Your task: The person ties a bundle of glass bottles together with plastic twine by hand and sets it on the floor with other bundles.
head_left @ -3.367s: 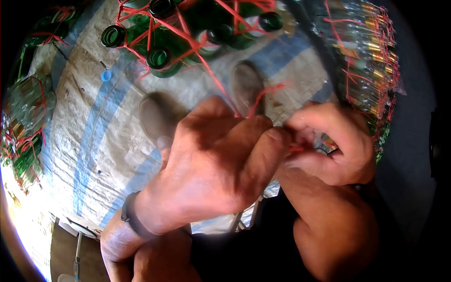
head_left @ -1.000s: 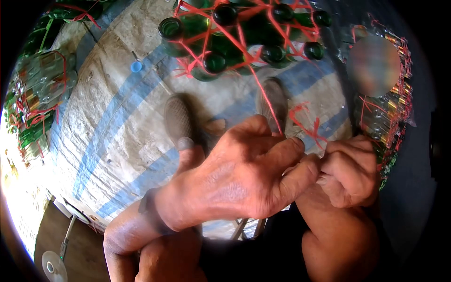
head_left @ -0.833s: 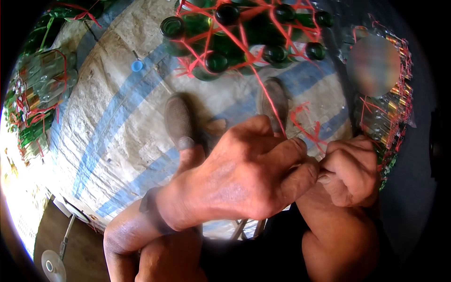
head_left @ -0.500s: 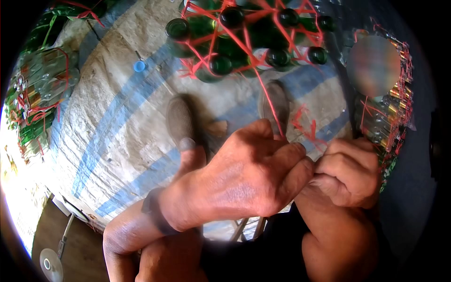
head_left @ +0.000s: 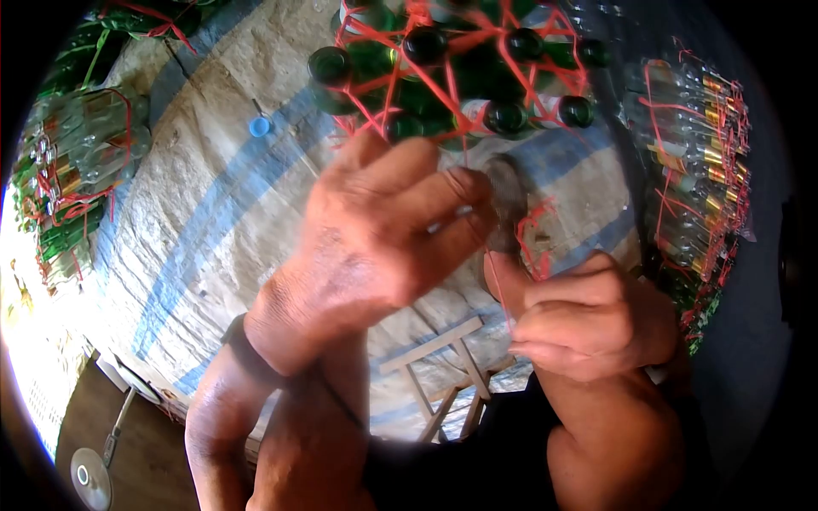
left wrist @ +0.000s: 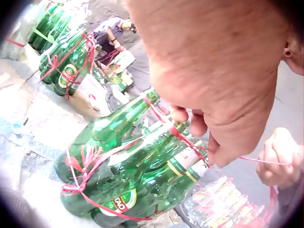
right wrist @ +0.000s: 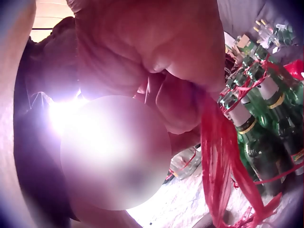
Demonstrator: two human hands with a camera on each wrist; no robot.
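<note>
Green bottles [head_left: 477, 72] [left wrist: 142, 175] [right wrist: 261, 137] stand bundled in red string [head_left: 440, 89] [left wrist: 85, 175] beyond my hands. My left hand [head_left: 383, 230] [left wrist: 213, 76], close to the bottle necks, pinches the string between curled fingers. From there a thin taut length runs to my right hand [head_left: 588, 319] [left wrist: 280, 159] [right wrist: 152, 61], lower and to the right. That hand grips it with curled fingers. Frayed red strands [head_left: 535, 238] [right wrist: 218, 161] hang beside my right hand. The exact hold inside the fingers is hidden.
Tied clear bottles with gold necks [head_left: 699, 162] lie at the right, and other bundles [head_left: 94, 140] at the left. A blue cap [head_left: 260, 127] is on the striped sheet [head_left: 213, 196]. A wooden frame [head_left: 439, 341] and a fan [head_left: 91, 479] are lower down. Another person [left wrist: 111, 38] sits beyond.
My left hand has moved up and left, away from my right hand, which has shifted slightly left. A length of string now shows stretched between them.
</note>
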